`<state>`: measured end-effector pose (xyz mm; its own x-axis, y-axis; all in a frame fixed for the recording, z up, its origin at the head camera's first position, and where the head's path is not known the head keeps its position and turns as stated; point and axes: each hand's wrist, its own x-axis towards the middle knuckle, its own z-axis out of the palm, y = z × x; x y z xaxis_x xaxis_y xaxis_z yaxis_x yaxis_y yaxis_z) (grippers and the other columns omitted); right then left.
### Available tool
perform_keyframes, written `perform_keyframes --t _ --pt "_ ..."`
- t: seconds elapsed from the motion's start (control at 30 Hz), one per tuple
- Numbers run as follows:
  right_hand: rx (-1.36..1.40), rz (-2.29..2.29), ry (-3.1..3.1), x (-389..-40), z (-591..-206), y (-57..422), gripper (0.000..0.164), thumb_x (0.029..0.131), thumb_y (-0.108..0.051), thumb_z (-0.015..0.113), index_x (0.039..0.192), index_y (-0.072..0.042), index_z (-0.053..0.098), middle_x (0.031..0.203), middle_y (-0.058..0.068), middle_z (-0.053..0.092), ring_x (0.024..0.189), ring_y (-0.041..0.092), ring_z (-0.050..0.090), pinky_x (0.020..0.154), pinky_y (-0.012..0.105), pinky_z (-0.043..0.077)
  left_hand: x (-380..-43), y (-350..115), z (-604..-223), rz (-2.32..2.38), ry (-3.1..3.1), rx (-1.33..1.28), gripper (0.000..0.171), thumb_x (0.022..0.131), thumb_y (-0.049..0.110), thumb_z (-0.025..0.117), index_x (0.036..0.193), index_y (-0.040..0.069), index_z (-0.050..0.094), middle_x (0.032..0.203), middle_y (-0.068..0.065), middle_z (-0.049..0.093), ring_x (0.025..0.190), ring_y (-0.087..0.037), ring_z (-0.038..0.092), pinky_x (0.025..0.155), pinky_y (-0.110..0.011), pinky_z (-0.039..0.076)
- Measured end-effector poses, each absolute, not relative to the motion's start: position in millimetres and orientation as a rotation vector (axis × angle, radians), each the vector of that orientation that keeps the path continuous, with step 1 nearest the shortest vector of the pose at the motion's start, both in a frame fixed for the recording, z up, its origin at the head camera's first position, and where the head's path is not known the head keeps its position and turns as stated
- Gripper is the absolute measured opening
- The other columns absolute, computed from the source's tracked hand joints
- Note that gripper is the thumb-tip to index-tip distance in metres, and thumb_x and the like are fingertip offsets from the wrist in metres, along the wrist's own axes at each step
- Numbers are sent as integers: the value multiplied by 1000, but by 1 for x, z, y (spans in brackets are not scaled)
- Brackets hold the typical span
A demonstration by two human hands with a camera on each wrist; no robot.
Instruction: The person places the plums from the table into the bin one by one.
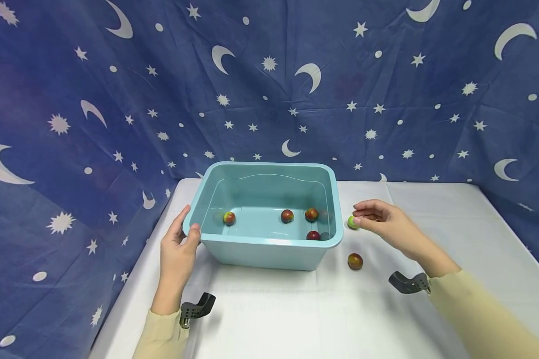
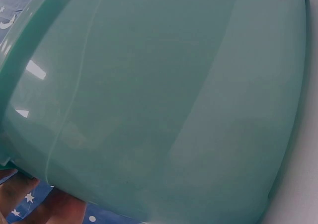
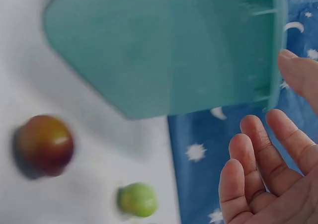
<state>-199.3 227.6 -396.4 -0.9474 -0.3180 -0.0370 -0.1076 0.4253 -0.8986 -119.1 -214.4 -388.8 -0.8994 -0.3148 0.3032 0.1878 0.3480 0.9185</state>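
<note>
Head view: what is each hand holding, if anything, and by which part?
The left hand grips the blue bin by its rim at the left end; the right hand holds nothing.

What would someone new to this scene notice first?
Probably the blue moon-and-star backdrop behind everything. In front of it, the left hand grips the left end of a light-blue tub holding four reddish fruits. Right of the tub, the right hand hovers near a green fruit.

Starry blue backdrop (image 1: 260, 42), white tablecloth (image 1: 269, 309)
</note>
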Motion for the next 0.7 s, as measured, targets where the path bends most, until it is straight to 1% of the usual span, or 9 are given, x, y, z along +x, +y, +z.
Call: perform_keyframes --t 0.1,0.27,0.43,0.53,0.7 --pt "-357 -1542 2443 -195 -415 233 51 87 -35 72 126 -6 56 121 13 61 106 21 59 87 25 50 -119 -214 -388 -1578 -2181 108 49 95 11 55 143 5 48 137 -10 53 103 -18 56 74 -15 51" --pt "-329 -1476 2407 -192 -443 240 56 87 -33 73 128 0 54 117 14 62 104 24 59 82 28 52 -118 -213 -388 -1580 -2189 122 49 95 13 55 143 7 48 137 -8 53 106 -20 56 75 -14 51" --pt "-260 -1397 2356 -191 -463 245 57 84 -32 76 127 -2 55 116 13 62 103 24 59 83 28 52 -118 -213 -388 -1580 -2188 119 49 95 12 55 143 6 48 136 -9 53 104 -19 56 75 -15 52" --pt "-261 -1360 2311 -192 -472 248 57 84 -32 76 127 -2 56 116 12 61 103 24 58 85 27 51 -119 -213 -388 -1579 -2182 115 48 95 12 55 142 7 48 136 -10 54 102 -16 57 74 -15 52" --pt "-282 -1350 2233 -192 -479 251 54 84 -29 77 126 -2 56 110 11 61 101 26 55 81 26 51 -119 -214 -389 -1581 -2172 97 48 95 14 55 143 9 49 135 -10 54 101 -15 56 74 -14 51"
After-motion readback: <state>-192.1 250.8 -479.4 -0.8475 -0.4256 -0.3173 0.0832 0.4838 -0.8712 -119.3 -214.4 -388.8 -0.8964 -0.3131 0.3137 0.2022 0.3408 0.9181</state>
